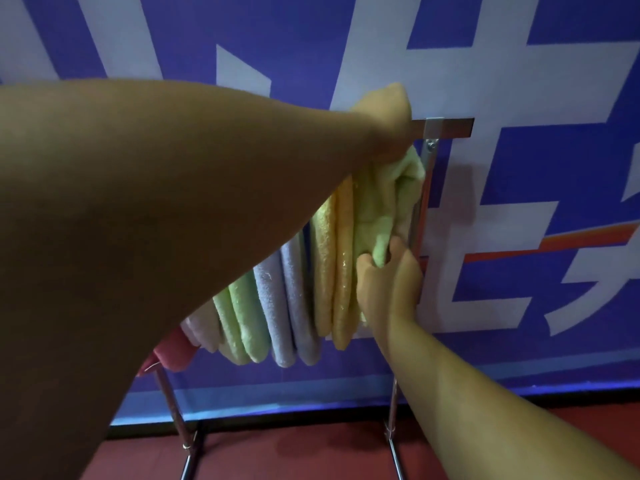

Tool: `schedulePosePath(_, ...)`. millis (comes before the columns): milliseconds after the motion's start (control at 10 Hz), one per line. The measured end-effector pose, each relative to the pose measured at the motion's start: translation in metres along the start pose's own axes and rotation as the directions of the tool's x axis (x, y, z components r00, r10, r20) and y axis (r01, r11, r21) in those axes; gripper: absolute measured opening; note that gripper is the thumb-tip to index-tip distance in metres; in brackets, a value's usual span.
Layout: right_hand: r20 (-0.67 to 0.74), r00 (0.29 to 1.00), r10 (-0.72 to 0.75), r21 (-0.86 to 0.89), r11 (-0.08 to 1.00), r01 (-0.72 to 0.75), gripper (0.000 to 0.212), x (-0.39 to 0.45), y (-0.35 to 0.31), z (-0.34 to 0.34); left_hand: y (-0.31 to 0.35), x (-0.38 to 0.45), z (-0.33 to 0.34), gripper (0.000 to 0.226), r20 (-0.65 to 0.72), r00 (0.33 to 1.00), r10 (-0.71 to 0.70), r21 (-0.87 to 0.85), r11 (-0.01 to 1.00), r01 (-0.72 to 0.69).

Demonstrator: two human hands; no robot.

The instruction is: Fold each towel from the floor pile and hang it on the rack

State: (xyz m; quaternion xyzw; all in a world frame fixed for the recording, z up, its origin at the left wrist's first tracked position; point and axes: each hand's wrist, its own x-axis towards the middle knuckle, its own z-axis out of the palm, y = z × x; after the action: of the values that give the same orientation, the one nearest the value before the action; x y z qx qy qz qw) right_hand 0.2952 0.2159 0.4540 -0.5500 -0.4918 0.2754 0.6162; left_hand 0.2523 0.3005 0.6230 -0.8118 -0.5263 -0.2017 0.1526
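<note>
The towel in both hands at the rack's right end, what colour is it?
Pale green towel, best seen in the head view.

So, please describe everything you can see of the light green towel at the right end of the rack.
The light green towel looks like soft terry cloth, bunched and wrinkled, not yet flat. It hangs over the rack beside an orange towel. The left hand holds its top at the bar; the right hand grips its lower edge.

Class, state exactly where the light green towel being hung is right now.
In the head view, the light green towel hangs at the rack's right end, beside the orange towel, held between the left hand above and right hand below.
</note>
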Motion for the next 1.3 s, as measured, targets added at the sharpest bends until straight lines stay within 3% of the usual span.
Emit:
schedulePosePath(100,0.08,0.995,-0.055,-0.141,0.988,0.066,0.013,-0.008,0.015,0.003,-0.002,0.0,-0.007,0.024,-0.167,0.986,-0.002,0.002,1.0,0.002)
schedulePosePath(200,0.086,0.996,-0.017,-0.176,0.984,0.032,0.018,-0.012,0.029,0.006,0.001,-0.006,-0.021,0.03,-0.102,0.993,-0.052,-0.05,0.998,0.047)
schedulePosePath(300,0.074,0.996,0.046,-0.294,0.956,-0.022,0.015,-0.014,0.034,0.005,0.003,-0.012,-0.02,0.049,-0.12,0.992,0.036,0.014,0.999,-0.035)
schedulePosePath(400,0.033,0.998,0.062,-0.426,0.904,-0.042,0.012,-0.015,0.033,-0.002,0.003,-0.022,-0.015,0.05,-0.11,0.983,0.146,0.094,0.986,-0.136)
schedulePosePath(500,0.099,0.985,0.143,-0.373,0.923,-0.096,0.004,-0.019,0.038,-0.002,-0.003,-0.028,-0.012,0.053,-0.102,0.951,0.29,0.166,0.948,-0.271)
schedulePosePath(600,0.149,0.978,0.147,-0.359,0.929,-0.085,0.013,-0.025,0.048,0.004,-0.001,-0.037,-0.013,0.046,-0.025,0.93,0.366,0.275,0.897,-0.345)
schedulePosePath(700,0.223,0.951,0.212,-0.435,0.895,-0.098,0.012,-0.029,0.056,0.007,0.002,-0.046,-0.015,0.04,0.047,0.935,0.351,0.314,0.884,-0.347)
schedulePosePath(800,0.327,0.869,0.372,-0.435,0.876,-0.211,0.016,-0.032,0.063,0.005,0.004,-0.056,-0.017,0.056,0.13,0.929,0.347,0.354,0.859,-0.37)
schedulePosePath(900,0.374,0.838,0.398,-0.493,0.85,-0.184,0.026,-0.044,0.069,-0.002,0.009,-0.065,-0.022,0.054,0.135,0.952,0.274,0.294,0.906,-0.303)
schedulePosePath(1100,0.36,0.815,0.453,-0.453,0.849,-0.272,0.039,-0.074,0.051,-0.029,0.008,-0.109,-0.044,0.05,0.091,0.926,0.368,0.414,0.831,-0.371)
schedulePosePath(1300,0.421,0.856,0.299,-0.422,0.9,-0.107,0.053,-0.101,-0.015,-0.052,0.005,-0.181,-0.103,0.046,0.049,0.95,0.308,0.41,0.861,-0.3)
